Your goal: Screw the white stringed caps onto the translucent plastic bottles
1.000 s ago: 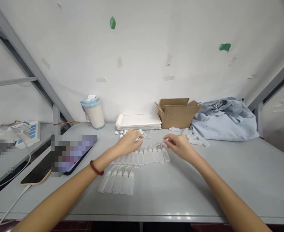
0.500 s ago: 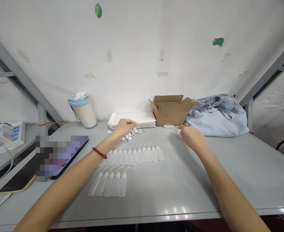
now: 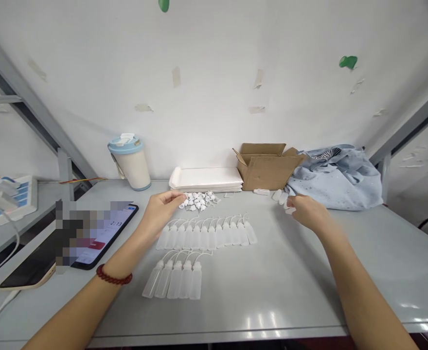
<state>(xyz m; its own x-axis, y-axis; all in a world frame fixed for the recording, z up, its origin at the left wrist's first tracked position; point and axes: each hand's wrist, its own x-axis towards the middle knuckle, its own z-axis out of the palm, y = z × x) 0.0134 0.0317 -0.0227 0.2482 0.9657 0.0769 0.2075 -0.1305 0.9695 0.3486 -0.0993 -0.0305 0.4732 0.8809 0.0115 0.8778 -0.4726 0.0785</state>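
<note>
My left hand [image 3: 165, 208] has its thumb and fingers pressed together at the left edge of a pile of small white dropper caps [image 3: 199, 200]; anything between the fingertips is hidden. At the right, my right hand [image 3: 307, 211] is closed, with the end of a translucent plastic bottle [image 3: 290, 211] showing below its fingertips. More loose translucent bottles [image 3: 277, 195] lie just left of those fingers. Between my arms, a back row of small squeeze bottles [image 3: 206, 237] and a shorter front row [image 3: 177, 279] lie side by side, with thin loops at their necks.
Behind the caps is a stack of white padded envelopes [image 3: 206, 179], beside an open cardboard box [image 3: 267, 172]. Blue-grey cloth [image 3: 338, 180] is heaped at the right. A lidded tumbler [image 3: 132, 167], a phone [image 3: 31, 262] and another lit phone [image 3: 115, 228] are at the left.
My left hand has drawn back left from over the caps, uncovering the pile. My right hand has shifted right and nearer to me, revealing more loose bottles. The view has shifted slightly left.
</note>
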